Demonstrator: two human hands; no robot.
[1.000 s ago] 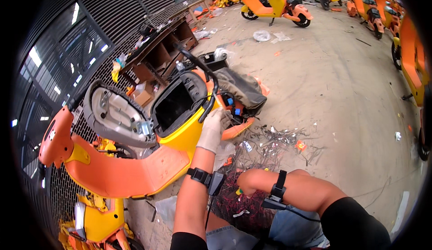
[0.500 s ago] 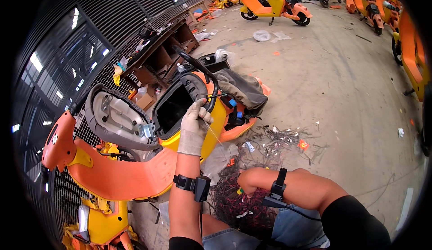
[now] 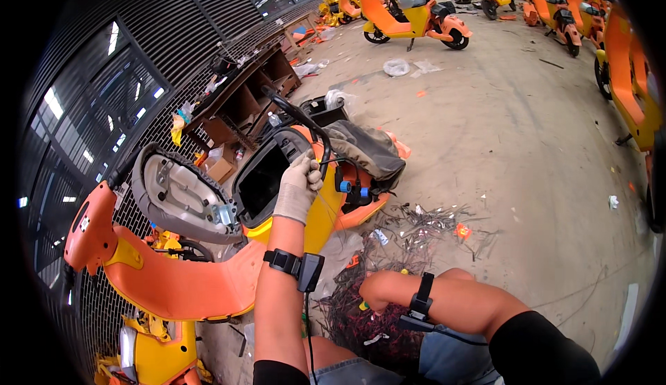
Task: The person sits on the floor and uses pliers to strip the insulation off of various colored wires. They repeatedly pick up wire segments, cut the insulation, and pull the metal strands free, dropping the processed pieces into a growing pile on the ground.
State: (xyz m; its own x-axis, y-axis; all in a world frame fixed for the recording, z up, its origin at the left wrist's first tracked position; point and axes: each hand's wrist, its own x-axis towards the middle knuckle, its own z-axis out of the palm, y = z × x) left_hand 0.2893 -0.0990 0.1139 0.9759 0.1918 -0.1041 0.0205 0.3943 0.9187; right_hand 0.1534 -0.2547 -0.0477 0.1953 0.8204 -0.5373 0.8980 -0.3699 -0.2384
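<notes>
A large electric scooter with orange and yellow plastic panels [image 3: 187, 284] is in front of the person and to the left, with its orange front at the left and its rear near the middle. Its thick grey seat [image 3: 156, 208] is tipped up, showing a pale underside with metal fittings. Next to it, the deep black storage compartment [image 3: 258, 185] lies exposed, and a curved black tubular bar [image 3: 300, 117] rises behind.

The left arm reaches forward from the lower edge, almost straight, a black strap around the forearm. The right arm comes from the lower right and crosses inward, above a tangled heap of dark and reddish wires [image 3: 347, 319].

The left hand, in a pale knitted glove [image 3: 297, 192], is over the yellow side, beside the compartment. Its fingers are curled and pinch a thin black cable [image 3: 340, 159], which runs rightward near round blue connectors [image 3: 345, 186]. The right hand [image 3: 376, 302] bends downward beside a small yellow-green object [image 3: 364, 306]; its fingers are hidden, so I cannot tell its grip.
</notes>
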